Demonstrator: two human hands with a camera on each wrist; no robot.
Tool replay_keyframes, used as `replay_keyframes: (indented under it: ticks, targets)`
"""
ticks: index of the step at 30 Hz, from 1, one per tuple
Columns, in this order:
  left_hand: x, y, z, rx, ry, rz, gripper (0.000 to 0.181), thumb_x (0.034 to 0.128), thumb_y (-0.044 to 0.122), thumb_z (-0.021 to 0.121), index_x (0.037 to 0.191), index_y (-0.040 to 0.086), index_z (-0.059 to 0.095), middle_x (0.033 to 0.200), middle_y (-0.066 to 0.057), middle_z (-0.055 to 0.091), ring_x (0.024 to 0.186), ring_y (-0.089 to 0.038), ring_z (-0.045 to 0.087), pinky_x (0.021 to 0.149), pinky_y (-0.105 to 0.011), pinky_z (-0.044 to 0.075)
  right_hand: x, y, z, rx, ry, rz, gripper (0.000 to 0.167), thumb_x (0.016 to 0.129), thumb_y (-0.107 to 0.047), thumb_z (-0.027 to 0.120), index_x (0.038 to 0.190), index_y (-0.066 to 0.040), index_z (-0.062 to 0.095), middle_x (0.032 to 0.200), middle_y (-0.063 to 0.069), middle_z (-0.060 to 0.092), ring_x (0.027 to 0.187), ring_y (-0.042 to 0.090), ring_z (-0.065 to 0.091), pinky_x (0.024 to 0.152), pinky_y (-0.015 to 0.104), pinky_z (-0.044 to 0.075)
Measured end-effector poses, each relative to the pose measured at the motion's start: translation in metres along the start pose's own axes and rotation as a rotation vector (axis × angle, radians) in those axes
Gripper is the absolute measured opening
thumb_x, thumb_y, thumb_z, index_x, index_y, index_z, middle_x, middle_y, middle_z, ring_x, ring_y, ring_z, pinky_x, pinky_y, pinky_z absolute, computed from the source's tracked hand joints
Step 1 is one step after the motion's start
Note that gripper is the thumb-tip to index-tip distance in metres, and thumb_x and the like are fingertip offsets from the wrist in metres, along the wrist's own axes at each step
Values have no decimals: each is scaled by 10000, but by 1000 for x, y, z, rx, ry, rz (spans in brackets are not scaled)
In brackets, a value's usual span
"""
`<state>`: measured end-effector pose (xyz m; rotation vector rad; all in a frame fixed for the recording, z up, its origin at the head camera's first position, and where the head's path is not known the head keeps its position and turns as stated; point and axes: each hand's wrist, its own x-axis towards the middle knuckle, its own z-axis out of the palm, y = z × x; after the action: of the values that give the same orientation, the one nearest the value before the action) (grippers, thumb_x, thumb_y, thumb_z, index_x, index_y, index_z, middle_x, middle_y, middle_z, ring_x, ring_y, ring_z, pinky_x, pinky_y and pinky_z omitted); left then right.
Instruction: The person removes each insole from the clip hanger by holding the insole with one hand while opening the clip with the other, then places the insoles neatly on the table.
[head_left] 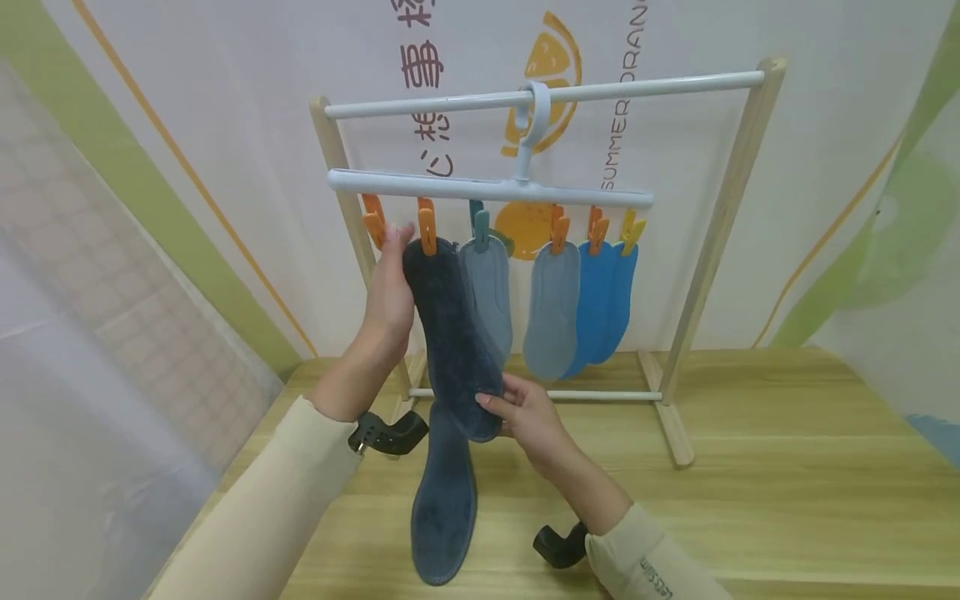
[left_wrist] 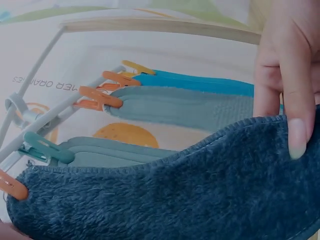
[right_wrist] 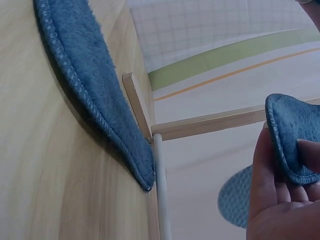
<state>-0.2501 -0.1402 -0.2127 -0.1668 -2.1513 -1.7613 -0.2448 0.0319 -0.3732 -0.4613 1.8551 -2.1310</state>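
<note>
A dark blue fuzzy insole [head_left: 453, 333] hangs at a slant from an orange clothespin [head_left: 427, 229] on the white hanger [head_left: 450, 185]. My left hand [head_left: 390, 292] is at the insole's upper left edge, its extended fingertips close to the leftmost orange clothespin [head_left: 373, 223]; part of this hand is hidden. My right hand [head_left: 534, 417] pinches the insole's lower end, thumb on the fuzzy face and fingers behind, as the right wrist view also shows. A second fuzzy insole [head_left: 444, 517] lies on the wooden table [head_left: 600, 483] below.
Two grey insoles [head_left: 553, 312] and two blue insoles [head_left: 596, 304] hang to the right from orange, green and yellow clothespins. The hanger hooks over the white top bar [head_left: 645, 87] of a rack with wooden legs [head_left: 723, 225]. A printed curtain [head_left: 675, 167] is behind.
</note>
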Motion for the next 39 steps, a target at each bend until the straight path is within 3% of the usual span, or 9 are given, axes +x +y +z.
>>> replay_keyframes:
  ticks: [4, 10, 14, 18, 25, 31, 39]
  targets:
    - [1, 1, -2, 31, 3, 19, 668, 1088, 530, 106, 1560, 152, 392, 1629, -41, 378, 1554, -196, 254, 1307, -480, 127, 0, 1, 1, 0, -1, 4, 443, 1005, -89, 602, 1441, -49, 535, 1344, 230, 648, 1011, 159, 742, 868, 393, 628]
    - [4, 11, -3, 99, 28, 167, 539, 1111, 418, 289, 1466, 82, 516, 1452, -99, 594, 1460, -197, 428, 1286, -471, 216, -2, 2, 3, -19, 3, 2, 429, 1005, -104, 606, 1427, -52, 549, 1329, 222, 660, 991, 138, 740, 863, 376, 628]
    - [9, 19, 0, 84, 25, 229, 465, 1084, 315, 465, 1446, 26, 511, 1436, -139, 599, 1375, -223, 540, 1227, -411, 367, -1, 2, 1, -26, 1, -4, 427, 1006, -116, 609, 1423, -43, 551, 1307, 196, 680, 992, 141, 740, 853, 352, 629]
    - [13, 23, 1, 76, 21, 245, 475, 1061, 270, 534, 1466, 29, 475, 1408, -153, 615, 1289, -268, 603, 1158, -388, 456, -1, 2, 1, -20, 4, -2, 433, 1000, -122, 623, 1421, -49, 555, 1300, 191, 685, 991, 149, 743, 846, 355, 632]
    - [16, 27, 0, 74, 4, 205, 439, 1059, 261, 538, 1437, 42, 499, 1356, -153, 646, 1179, -251, 670, 1138, -369, 471, -2, 1, -2, -15, -23, -36, 497, 989, -101, 629, 1471, -79, 508, 1352, 215, 647, 1023, 200, 741, 812, 384, 638]
    - [20, 27, -3, 41, -14, 137, 429, 1052, 275, 549, 1422, 60, 524, 1359, -169, 646, 1152, -240, 686, 1171, -345, 439, -5, -4, -5, 0, -90, -66, 533, 975, -115, 641, 1485, -95, 491, 1273, 214, 691, 895, 139, 756, 695, 353, 641]
    - [24, 30, -2, 25, -4, 86, 422, 1043, 298, 561, 1394, 64, 559, 1330, -179, 661, 1109, -217, 707, 1172, -336, 437, -8, -8, -7, 2, -123, -83, 498, 1000, -110, 611, 1482, -85, 492, 1239, 194, 712, 893, 130, 757, 704, 355, 643]
